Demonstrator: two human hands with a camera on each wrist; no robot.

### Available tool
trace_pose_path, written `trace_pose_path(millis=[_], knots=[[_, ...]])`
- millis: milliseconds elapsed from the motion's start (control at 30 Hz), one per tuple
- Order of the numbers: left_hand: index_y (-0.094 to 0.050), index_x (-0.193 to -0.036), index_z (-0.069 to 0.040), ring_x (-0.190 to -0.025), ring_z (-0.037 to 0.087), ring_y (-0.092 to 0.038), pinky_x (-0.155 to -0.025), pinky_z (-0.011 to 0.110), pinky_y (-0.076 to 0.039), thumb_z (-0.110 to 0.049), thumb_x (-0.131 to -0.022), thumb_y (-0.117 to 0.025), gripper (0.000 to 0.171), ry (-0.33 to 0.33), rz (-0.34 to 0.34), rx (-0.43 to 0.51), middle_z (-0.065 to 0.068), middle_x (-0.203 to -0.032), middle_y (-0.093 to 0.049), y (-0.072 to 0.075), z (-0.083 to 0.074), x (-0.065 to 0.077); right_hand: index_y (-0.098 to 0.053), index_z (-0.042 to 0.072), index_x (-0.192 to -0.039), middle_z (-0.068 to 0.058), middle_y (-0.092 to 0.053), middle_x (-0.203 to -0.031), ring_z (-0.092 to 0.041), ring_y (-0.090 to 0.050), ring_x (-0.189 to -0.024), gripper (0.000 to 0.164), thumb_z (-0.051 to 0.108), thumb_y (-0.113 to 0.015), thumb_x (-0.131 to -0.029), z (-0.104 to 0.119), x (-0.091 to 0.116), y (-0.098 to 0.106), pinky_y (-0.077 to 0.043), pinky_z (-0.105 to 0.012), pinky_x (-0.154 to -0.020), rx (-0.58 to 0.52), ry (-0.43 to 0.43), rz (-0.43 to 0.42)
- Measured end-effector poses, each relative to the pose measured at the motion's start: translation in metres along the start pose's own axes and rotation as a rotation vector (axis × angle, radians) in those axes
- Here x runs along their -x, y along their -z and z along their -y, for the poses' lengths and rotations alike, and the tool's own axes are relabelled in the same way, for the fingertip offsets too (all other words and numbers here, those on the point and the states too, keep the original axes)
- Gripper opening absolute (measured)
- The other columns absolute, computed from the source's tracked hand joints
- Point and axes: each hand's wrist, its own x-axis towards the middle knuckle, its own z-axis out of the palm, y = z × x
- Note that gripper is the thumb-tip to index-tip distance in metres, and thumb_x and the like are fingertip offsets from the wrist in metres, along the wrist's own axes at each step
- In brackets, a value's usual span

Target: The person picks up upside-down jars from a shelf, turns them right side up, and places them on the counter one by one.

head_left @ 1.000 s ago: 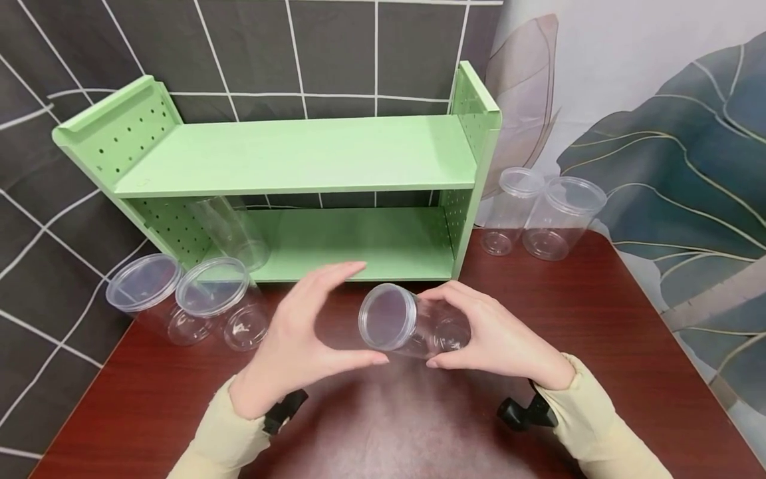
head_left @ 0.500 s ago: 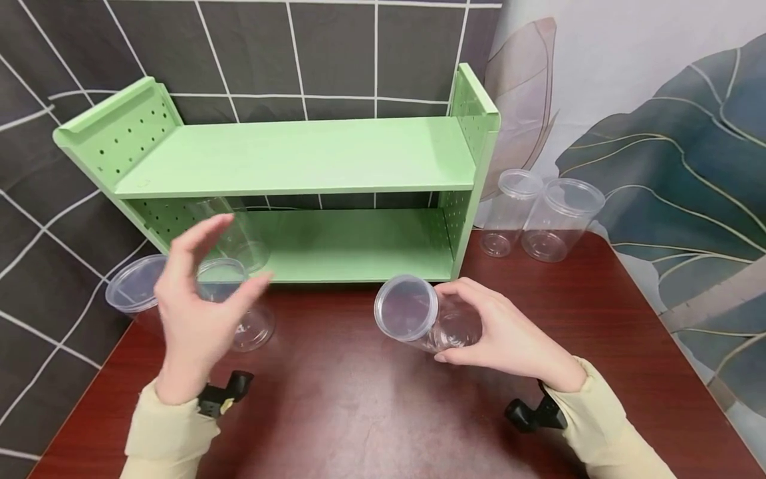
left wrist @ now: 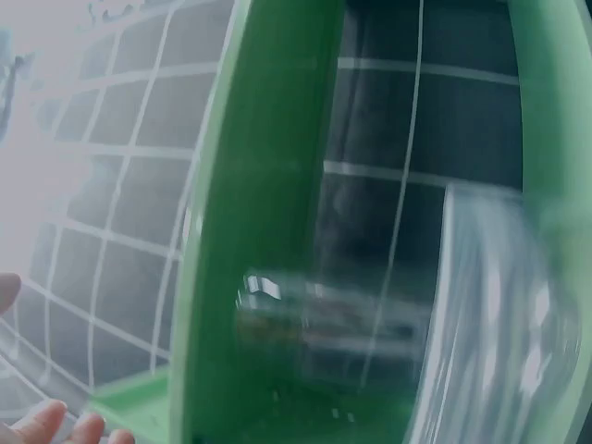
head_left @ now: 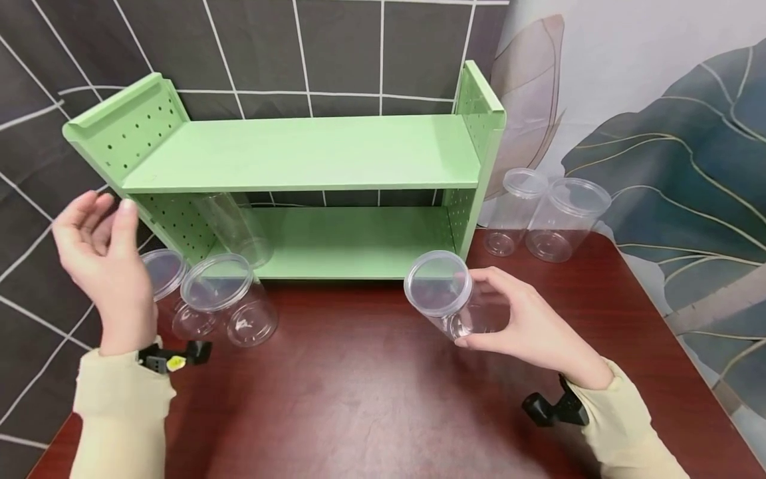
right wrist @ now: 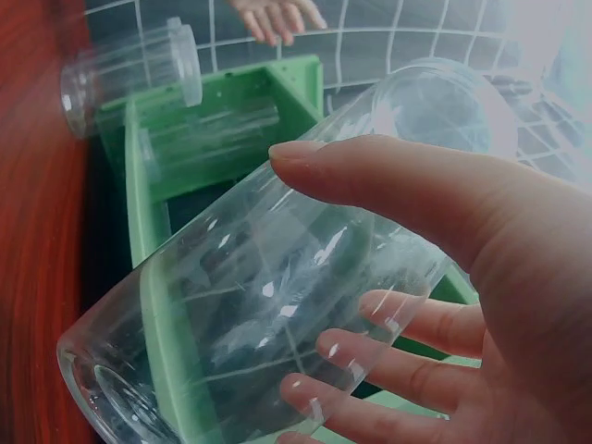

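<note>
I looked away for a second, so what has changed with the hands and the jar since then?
The left hand let go of the clear jar and swung out left, past the two jars beside the green shelf. The right hand kept its grip and carried the jar up and rightward. The other jars stayed put.

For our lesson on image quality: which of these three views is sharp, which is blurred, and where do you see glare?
Head view: sharp, evenly lit. Left wrist view: smeared by motion blur, green shelf and a clear jar streaked. Right wrist view: held jar sharp with small glints, backdrop washed out at top right.
</note>
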Motion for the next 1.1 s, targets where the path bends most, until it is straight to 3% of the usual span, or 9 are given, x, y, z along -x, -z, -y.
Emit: trace_pose_path(millis=[100,233,300,467,600,700,833,1000,1100], knots=[[-0.059,-0.129,-0.006,-0.113,0.018,-0.054,-0.096,0.017,-0.044,-0.001,-0.091,-0.074,0.041,0.071,-0.015,-0.117,0.009,-0.127,-0.055,0.003,0.003,-0.018,-0.058,0.027,-0.132,0.014,-0.064,-0.117,-0.009,-0.068,-0.103,0.079,0.022,-0.099,-0.066,-0.001,0.001,0.003,-0.052,-0.025,-0.095,-0.002,0.004,-0.013],[-0.051,-0.144,-0.01,-0.13,0.019,-0.047,-0.104,0.011,-0.035,-0.009,-0.094,-0.071,0.053,0.169,0.059,-0.32,0.006,-0.143,-0.05,0.005,0.012,-0.035,-0.059,0.025,-0.133,0.013,-0.063,-0.12,-0.01,-0.068,-0.103,0.077,0.021,-0.099,-0.066,-0.001,0.003,0.006,-0.052,-0.023,-0.095,-0.001,0.005,-0.025],[-0.048,-0.148,-0.011,-0.132,0.018,-0.046,-0.106,0.013,-0.035,-0.009,-0.095,-0.07,0.057,0.204,0.099,-0.366,0.008,-0.148,-0.049,0.005,0.017,-0.041,-0.06,0.024,-0.133,0.014,-0.064,-0.121,-0.011,-0.068,-0.104,0.078,0.021,-0.099,-0.066,-0.002,0.004,0.01,-0.052,-0.022,-0.094,0.012,0.001,-0.044],[-0.058,-0.142,-0.011,-0.114,0.013,-0.058,-0.099,0.016,-0.044,-0.007,-0.096,-0.068,0.047,0.224,0.165,-0.347,0.006,-0.134,-0.062,0.008,0.028,-0.051,-0.063,0.025,-0.13,0.012,-0.066,-0.12,-0.011,-0.066,-0.105,0.076,0.019,-0.1,-0.064,0.002,0.008,0.023,-0.051,-0.017,-0.092,0.013,-0.054,-0.123],[-0.07,-0.128,-0.009,-0.1,0.013,-0.062,-0.079,0.016,-0.053,-0.005,-0.096,-0.068,0.032,0.218,0.171,-0.283,0.004,-0.115,-0.069,0.013,0.032,-0.06,-0.064,0.025,-0.129,0.008,-0.067,-0.115,-0.012,-0.068,-0.101,0.074,0.015,-0.099,-0.065,0.006,0.013,0.034,-0.052,-0.016,-0.088,-0.001,-0.119,-0.186],[-0.071,-0.127,-0.009,-0.092,0.012,-0.064,-0.068,0.011,-0.052,0.001,-0.095,-0.067,0.034,0.251,0.158,-0.247,0.003,-0.109,-0.071,0.015,0.033,-0.064,-0.062,0.025,-0.133,0.003,-0.068,-0.105,-0.015,-0.07,-0.093,0.077,0.011,-0.098,-0.067,0.006,0.018,0.044,-0.054,-0.017,-0.084,0.0,-0.143,-0.215],[-0.071,-0.127,-0.009,-0.085,0.009,-0.069,-0.067,0.012,-0.055,0.005,-0.091,-0.068,0.04,0.277,0.15,-0.264,0.001,-0.104,-0.072,0.019,0.03,-0.069,-0.058,0.025,-0.141,-0.003,-0.066,-0.093,-0.017,-0.069,-0.086,0.083,0.007,-0.095,-0.07,0.003,0.022,0.055,-0.055,-0.018,-0.078,0.004,-0.165,-0.246],[-0.073,-0.116,-0.008,-0.073,0.007,-0.071,-0.062,0.016,-0.057,0.007,-0.087,-0.071,0.033,0.278,0.171,-0.256,-0.003,-0.086,-0.074,0.023,0.027,-0.076,-0.058,0.022,-0.142,-0.005,-0.066,-0.111,-0.013,-0.069,-0.092,0.081,0.004,-0.094,-0.071,-0.004,0.022,0.067,-0.055,-0.015,-0.079,0.011,-0.193,-0.313],[-0.074,-0.11,-0.011,-0.069,0.007,-0.071,-0.06,0.016,-0.057,0.007,-0.086,-0.072,0.03,0.269,0.179,-0.283,-0.004,-0.083,-0.074,0.024,0.026,-0.077,-0.061,0.013,-0.132,-0.007,-0.064,-0.117,-0.01,-0.069,-0.093,0.069,0.001,-0.092,-0.072,-0.01,0.02,0.074,-0.053,-0.012,-0.081,-0.003,-0.207,-0.379]])
